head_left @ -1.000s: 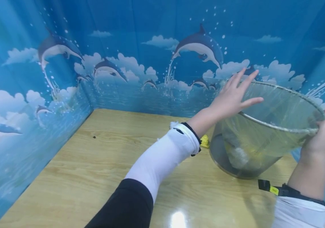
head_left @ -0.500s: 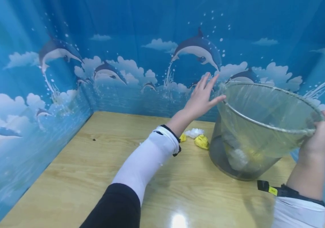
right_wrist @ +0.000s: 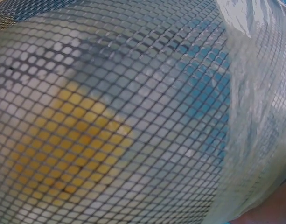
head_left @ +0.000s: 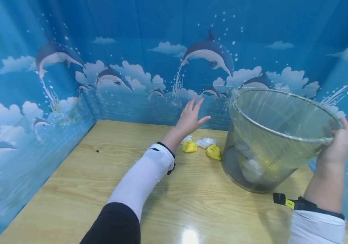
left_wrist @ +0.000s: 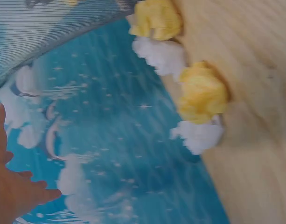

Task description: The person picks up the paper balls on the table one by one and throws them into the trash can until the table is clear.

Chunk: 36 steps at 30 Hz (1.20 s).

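Observation:
A wire mesh wastebasket (head_left: 233, 166) with a thin clear bag (head_left: 250, 132) folded over its rim stands on the table at the right, tilted a little. My right hand (head_left: 333, 149) grips its rim on the right side. Left of the basket my left hand (head_left: 189, 119) is in the air, fingers spread and holding nothing. Beneath and beside it lie yellow crumpled balls (head_left: 189, 146) and white crumpled pieces (head_left: 205, 142), several in all, also plain in the left wrist view. Through the mesh in the right wrist view a yellow crumpled piece (right_wrist: 73, 144) shows inside, with whitish material around it.
A wooden-topped table (head_left: 100, 183) spreads out in front, with a small dark speck (head_left: 97, 151) at its left. Blue curtains (head_left: 125, 101) printed with dolphins and clouds rise along the back and both sides.
My left hand has moved left and down, away from over the basket's rim, uncovering the yellow and white crumpled pieces. My right hand stays on the rim.

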Available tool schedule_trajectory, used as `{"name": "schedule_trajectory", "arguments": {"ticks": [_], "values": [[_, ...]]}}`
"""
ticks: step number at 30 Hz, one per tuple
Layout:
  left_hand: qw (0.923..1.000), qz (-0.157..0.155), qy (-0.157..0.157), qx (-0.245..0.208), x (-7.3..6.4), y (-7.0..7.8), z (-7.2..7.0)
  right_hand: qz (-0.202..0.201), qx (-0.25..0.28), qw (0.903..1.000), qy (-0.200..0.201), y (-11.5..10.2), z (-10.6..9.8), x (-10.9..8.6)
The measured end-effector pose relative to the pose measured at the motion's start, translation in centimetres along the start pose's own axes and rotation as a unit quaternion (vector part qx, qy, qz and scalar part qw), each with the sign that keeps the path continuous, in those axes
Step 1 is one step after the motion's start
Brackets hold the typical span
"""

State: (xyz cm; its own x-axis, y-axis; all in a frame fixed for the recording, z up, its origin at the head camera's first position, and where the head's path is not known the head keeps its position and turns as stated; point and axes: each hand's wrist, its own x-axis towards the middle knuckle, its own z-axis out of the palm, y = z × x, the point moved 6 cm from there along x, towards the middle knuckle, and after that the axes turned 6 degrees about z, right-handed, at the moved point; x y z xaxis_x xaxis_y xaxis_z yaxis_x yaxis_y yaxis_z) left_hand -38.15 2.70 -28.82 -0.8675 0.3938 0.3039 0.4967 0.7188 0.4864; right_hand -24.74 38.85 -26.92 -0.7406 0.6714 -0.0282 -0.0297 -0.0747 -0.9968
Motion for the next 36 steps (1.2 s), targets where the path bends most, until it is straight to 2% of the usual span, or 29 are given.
{"name": "schedule_trajectory", "arguments": {"ticks": [9, 16, 20, 26, 32, 36], "values": [[0.9972, -0.019, -0.051, 0.052, -1.2, -2.7, 3.5, -0.008, 0.001, 0.9999, -0.007, -0.3, 0.1, -0.1], [0.9864, -0.027, -0.125, 0.104, -1.6, -4.5, 6.6, 0.004, 0.009, 1.0, -0.002, -0.1, 0.0, 0.2], [0.9811, -0.022, -0.15, 0.12, -1.9, -5.3, 8.3, -0.004, 0.007, 1.0, 0.002, -0.1, 0.0, 0.1], [0.9761, -0.029, -0.172, 0.129, -2.7, -6.4, 9.9, -0.006, -0.001, 1.0, 0.005, -0.1, 0.0, 0.1], [0.9637, -0.028, -0.198, 0.176, -3.3, -7.8, 10.9, -0.005, -0.007, 1.0, 0.002, -0.2, 0.2, 0.0], [0.9579, -0.028, -0.221, 0.181, -3.7, -8.1, 11.5, -0.012, 0.004, 0.9999, 0.004, -0.1, 0.1, 0.0]]}}
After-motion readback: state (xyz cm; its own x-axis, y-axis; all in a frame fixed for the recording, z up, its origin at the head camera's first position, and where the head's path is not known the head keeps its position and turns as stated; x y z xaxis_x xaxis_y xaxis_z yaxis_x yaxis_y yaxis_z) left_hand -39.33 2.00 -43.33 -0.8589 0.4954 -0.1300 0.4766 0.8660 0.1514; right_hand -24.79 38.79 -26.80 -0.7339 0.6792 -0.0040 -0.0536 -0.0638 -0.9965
